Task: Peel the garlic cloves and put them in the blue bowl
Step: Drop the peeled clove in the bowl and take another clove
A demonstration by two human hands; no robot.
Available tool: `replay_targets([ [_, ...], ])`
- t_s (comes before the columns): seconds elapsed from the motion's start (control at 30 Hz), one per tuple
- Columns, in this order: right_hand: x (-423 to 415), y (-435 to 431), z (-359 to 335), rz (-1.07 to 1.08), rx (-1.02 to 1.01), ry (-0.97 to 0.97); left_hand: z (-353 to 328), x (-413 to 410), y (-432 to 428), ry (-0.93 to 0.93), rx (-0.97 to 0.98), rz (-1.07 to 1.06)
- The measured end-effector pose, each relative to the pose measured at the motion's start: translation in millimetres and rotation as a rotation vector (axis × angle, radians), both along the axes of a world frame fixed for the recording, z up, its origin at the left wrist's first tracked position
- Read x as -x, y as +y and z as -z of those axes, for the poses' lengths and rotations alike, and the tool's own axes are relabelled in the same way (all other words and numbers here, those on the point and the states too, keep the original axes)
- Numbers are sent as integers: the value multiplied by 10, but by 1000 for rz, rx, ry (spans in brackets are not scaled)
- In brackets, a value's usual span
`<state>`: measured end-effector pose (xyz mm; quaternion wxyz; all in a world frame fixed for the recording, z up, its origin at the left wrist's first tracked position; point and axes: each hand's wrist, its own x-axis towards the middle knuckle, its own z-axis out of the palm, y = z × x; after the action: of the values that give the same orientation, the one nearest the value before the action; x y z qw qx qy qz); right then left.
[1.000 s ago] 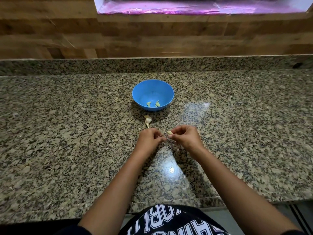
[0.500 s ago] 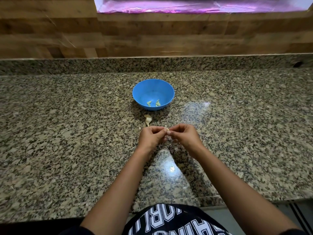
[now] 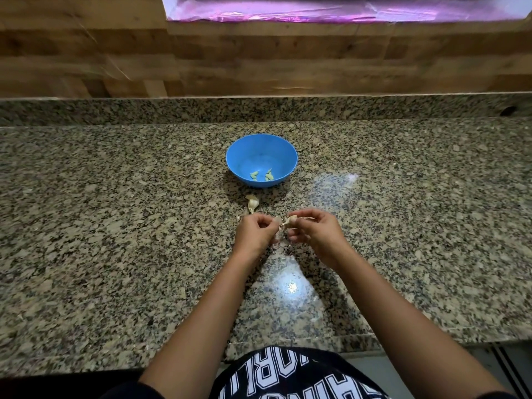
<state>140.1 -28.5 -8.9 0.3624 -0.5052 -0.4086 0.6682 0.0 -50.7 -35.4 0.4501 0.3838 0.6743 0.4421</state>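
Observation:
The blue bowl (image 3: 261, 145) stands on the granite counter with two peeled cloves (image 3: 262, 175) at its bottom. Just in front of it lies the rest of the garlic bulb (image 3: 252, 202) with its stem. Nearer to me, my two hands meet over the counter. My right hand (image 3: 315, 231) pinches a garlic clove (image 3: 291, 219) between thumb and fingers. My left hand (image 3: 254, 234) pinches a strip of the clove's papery skin (image 3: 277, 223) right beside it. Bits of skin lie on the counter under my hands.
The granite counter (image 3: 115, 226) runs wide to both sides, with a raised granite lip and a wooden wall behind. Its front edge is close to my body. A small garlic fragment (image 3: 238, 218) lies left of my left hand.
My hands came together, then drew slightly apart again, and skin now stretches between the clove and my left fingers. The bowl and the bulb have not moved.

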Motion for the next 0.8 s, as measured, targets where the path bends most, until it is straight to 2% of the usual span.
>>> replay_targets([
  [0.1, -26, 15, -9, 46, 44, 77, 23, 1, -8, 54, 45, 77],
  [0.2, -15, 2, -4, 51, 37, 64, 17, -51, -6, -208, 59, 77],
  [0.27, 3, -18, 8, 49, 28, 45, -4, -89, -7, -284, 19, 29],
  [0.4, 41, -45, -1, 59, 27, 57, -15, -117, -17, -269, -9, -37],
  [0.57, 68, -70, 24, 67, 15, 31, -66, -103, 25, -436, 92, -60],
  [0.7, 105, -53, 31, 94, 109, 134, -50, -125, 37, -409, 72, -110],
  [0.8, 96, -22, 39, 130, 119, 168, -21, -107, 39, -455, 47, -100],
])
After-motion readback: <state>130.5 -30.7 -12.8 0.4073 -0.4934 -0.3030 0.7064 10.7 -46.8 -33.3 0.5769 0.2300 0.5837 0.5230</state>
